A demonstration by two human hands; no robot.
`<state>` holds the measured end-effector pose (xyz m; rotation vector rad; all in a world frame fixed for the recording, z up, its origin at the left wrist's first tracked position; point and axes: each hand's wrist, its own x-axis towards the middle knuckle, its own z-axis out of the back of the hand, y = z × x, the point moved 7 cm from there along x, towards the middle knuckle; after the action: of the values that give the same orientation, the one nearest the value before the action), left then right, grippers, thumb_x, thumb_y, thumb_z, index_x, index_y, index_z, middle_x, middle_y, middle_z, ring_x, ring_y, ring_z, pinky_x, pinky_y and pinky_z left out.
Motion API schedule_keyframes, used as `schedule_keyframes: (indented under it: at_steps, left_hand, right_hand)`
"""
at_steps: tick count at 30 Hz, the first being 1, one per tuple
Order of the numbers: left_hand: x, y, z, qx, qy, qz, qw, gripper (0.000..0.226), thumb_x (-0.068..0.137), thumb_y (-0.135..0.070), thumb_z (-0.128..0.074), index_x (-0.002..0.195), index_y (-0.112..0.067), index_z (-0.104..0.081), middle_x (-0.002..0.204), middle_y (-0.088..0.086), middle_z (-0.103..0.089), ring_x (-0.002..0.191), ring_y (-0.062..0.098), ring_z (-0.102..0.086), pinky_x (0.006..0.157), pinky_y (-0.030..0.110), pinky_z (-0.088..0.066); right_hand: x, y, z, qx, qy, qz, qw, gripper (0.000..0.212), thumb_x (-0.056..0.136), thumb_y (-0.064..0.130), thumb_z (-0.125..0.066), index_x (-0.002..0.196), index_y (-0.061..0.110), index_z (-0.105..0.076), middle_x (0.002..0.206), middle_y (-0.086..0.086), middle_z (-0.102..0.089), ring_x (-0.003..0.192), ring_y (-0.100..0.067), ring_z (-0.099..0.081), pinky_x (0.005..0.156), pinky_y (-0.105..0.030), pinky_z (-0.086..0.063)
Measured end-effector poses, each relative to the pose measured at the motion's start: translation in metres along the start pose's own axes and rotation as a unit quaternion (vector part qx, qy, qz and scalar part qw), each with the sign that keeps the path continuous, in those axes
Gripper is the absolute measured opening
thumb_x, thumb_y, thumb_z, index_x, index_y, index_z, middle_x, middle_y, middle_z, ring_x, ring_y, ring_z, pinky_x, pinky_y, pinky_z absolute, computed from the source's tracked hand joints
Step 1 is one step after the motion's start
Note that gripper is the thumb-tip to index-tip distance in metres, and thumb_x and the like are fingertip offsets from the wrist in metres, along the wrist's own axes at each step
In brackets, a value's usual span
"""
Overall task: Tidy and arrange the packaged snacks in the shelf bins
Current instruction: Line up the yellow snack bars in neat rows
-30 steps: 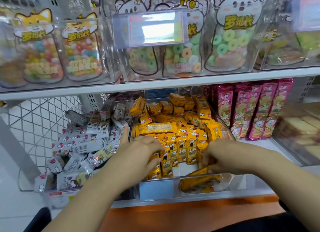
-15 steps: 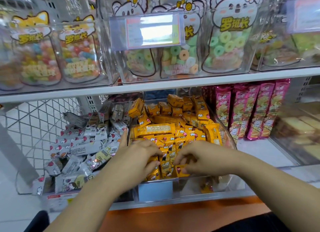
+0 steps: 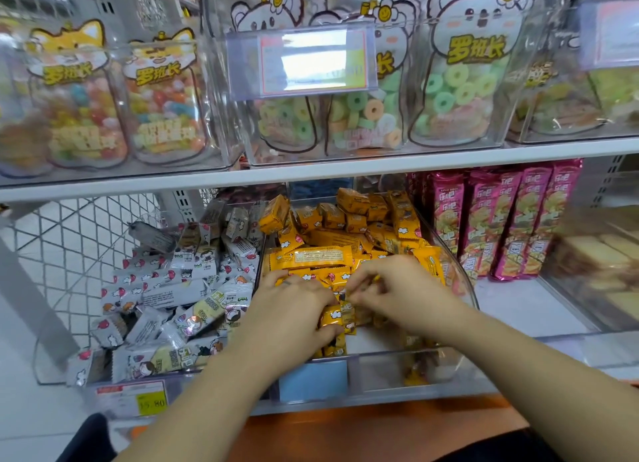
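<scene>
A clear plastic bin (image 3: pixel 463 288) on the lower shelf holds a heap of yellow snack packets (image 3: pixel 332 250). Both hands are inside its front part. My left hand (image 3: pixel 294 309) lies palm down on the front packets, thumb and fingers closed around a few yellow packets (image 3: pixel 337 318). My right hand (image 3: pixel 390 287) sits just to the right, fingertips pinched on a small yellow packet where the two hands meet. The bin's front right corner shows bare floor. To the left, a second bin (image 3: pixel 138 392) is filled with silver-white snack packets (image 3: pixel 179 288).
Pink snack bags (image 3: pixel 498 219) stand upright right of the yellow bin, with a clear box of cakes (image 3: pixel 594 254) beyond. The upper shelf (image 3: pixel 311 173) carries clear bins of candy pouches and a price tag holder (image 3: pixel 304 60). An orange ledge (image 3: pixel 363 430) runs below.
My right hand moved left from the bin's front right corner to meet my left hand at the front middle. The left hand stayed on the front packets.
</scene>
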<state>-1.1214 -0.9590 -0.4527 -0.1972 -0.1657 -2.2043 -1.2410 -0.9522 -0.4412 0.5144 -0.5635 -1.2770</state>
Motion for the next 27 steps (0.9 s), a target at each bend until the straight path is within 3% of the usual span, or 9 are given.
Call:
schedule_keyframes:
  at_steps: [2,3,6,10,18,27]
  left_hand:
    - [0.001,0.000,0.000,-0.001,-0.003,0.001,1.000,0.044,0.088,-0.059,-0.045,0.124,-0.036,-0.052,0.126,-0.018,-0.054,0.121,0.007,-0.044,0.112,0.035,-0.013]
    - [0.001,0.000,-0.001,-0.002,-0.003,0.001,1.000,0.044,0.088,-0.059,-0.045,0.125,-0.036,-0.052,0.127,-0.018,-0.054,0.121,0.007,-0.043,0.112,0.035,-0.013]
    - [0.000,0.000,-0.001,-0.004,-0.002,0.002,1.000,0.043,0.089,-0.058,-0.044,0.126,-0.037,-0.051,0.128,-0.018,-0.054,0.123,0.006,-0.042,0.113,0.036,-0.011]
    - [0.000,0.001,0.000,-0.003,-0.007,0.004,1.000,0.042,0.089,-0.059,-0.044,0.124,-0.037,-0.052,0.124,-0.018,-0.056,0.121,0.005,-0.044,0.112,0.033,-0.010]
    - [0.003,-0.001,0.002,0.000,-0.003,0.002,1.000,0.041,0.090,-0.057,-0.045,0.125,-0.035,-0.051,0.126,-0.017,-0.055,0.118,0.006,-0.045,0.104,0.030,-0.017]
    - [0.004,0.000,0.000,0.000,-0.001,0.002,1.000,0.043,0.090,-0.058,-0.045,0.126,-0.035,-0.050,0.127,-0.018,-0.053,0.118,0.007,-0.044,0.103,0.030,-0.018]
  right_hand:
    - [-0.005,-0.006,0.039,-0.168,-0.100,-0.008,0.981,0.019,0.085,0.031,-0.065,0.104,0.028,-0.066,0.102,0.010,-0.065,0.095,-0.007,-0.057,0.089,-0.027,-0.047]
    - [-0.009,-0.007,0.056,-0.275,-0.140,-0.017,0.951,0.029,0.084,0.041,-0.063,0.111,0.030,-0.063,0.113,0.009,-0.062,0.106,-0.013,-0.052,0.095,-0.034,-0.041]
    - [-0.018,-0.025,0.079,-0.440,-0.157,-0.102,0.878,0.062,0.074,0.069,-0.055,0.121,0.028,-0.056,0.125,0.001,-0.049,0.119,-0.023,-0.037,0.096,-0.039,-0.029]
    - [-0.018,-0.040,0.070,-0.469,-0.129,-0.131,0.864,0.079,0.067,0.080,-0.049,0.123,0.024,-0.054,0.124,-0.003,-0.042,0.117,-0.024,-0.033,0.095,-0.038,-0.031]
    - [-0.025,-0.039,0.073,-0.436,-0.120,-0.125,0.883,0.070,0.073,0.070,-0.055,0.128,0.028,-0.048,0.127,-0.002,-0.037,0.122,-0.024,-0.030,0.099,-0.038,-0.030]
    - [-0.032,-0.034,0.073,-0.452,-0.106,-0.112,0.878,0.065,0.072,0.069,-0.058,0.125,0.031,-0.053,0.130,0.004,-0.042,0.121,-0.022,-0.034,0.096,-0.040,-0.028]
